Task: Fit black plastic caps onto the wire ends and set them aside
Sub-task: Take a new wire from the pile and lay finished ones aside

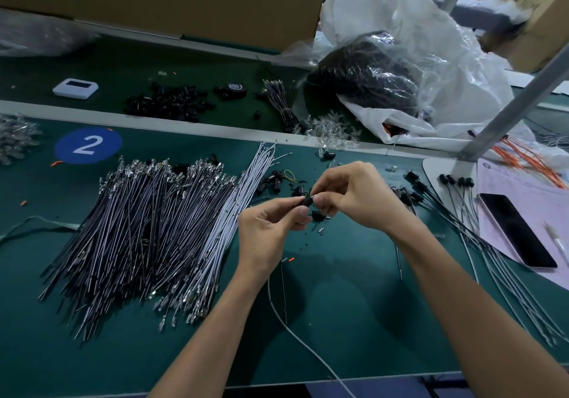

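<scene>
Cap is pinched between both sets of fingertips, left hand below-left, right hand right of it, wire trailing back under the left wrist.

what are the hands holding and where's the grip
A small black cap, pinched between both hands: the left hand has its grip on the cap's left side, the right hand on its right side.

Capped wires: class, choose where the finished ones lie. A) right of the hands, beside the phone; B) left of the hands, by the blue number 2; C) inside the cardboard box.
A: the capped wires fan out right of the right hand, beside the phone; that hand and the left hand pinch a black cap.
</scene>
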`<state>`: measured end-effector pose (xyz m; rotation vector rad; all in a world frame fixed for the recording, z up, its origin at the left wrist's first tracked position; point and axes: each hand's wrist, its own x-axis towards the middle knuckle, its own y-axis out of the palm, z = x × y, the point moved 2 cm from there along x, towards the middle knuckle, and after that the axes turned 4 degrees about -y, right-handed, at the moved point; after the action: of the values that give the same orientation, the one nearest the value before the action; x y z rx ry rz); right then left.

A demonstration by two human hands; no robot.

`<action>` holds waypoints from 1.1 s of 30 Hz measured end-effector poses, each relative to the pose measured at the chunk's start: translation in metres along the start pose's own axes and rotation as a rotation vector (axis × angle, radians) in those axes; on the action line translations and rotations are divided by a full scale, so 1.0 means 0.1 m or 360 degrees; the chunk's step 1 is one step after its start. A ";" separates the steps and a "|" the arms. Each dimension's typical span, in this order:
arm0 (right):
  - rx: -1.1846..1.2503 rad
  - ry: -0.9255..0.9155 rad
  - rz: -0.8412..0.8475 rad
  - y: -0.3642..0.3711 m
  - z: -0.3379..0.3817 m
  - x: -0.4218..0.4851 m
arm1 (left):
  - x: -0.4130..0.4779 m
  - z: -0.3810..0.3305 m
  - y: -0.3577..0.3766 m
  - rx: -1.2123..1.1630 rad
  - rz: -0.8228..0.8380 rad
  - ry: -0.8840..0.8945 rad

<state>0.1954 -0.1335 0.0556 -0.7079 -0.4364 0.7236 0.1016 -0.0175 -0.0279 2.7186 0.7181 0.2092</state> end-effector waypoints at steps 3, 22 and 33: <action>0.0039 -0.0013 0.0056 -0.02 0.01 0.06 | 0.01 0.00 -0.02 -0.0026 0.0015 0.0014; 0.0035 -0.0092 0.0213 -0.05 -0.01 0.17 | 0.03 0.05 -0.02 -0.0073 0.0001 0.0009; 0.0538 -0.0013 0.0207 0.08 -0.02 0.11 | 0.03 0.01 -0.04 -0.0199 0.0021 -0.0003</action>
<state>0.2006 -0.1219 0.0500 -0.4175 -0.2669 0.8979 0.1030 -0.0128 -0.0302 2.6051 0.6637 0.2458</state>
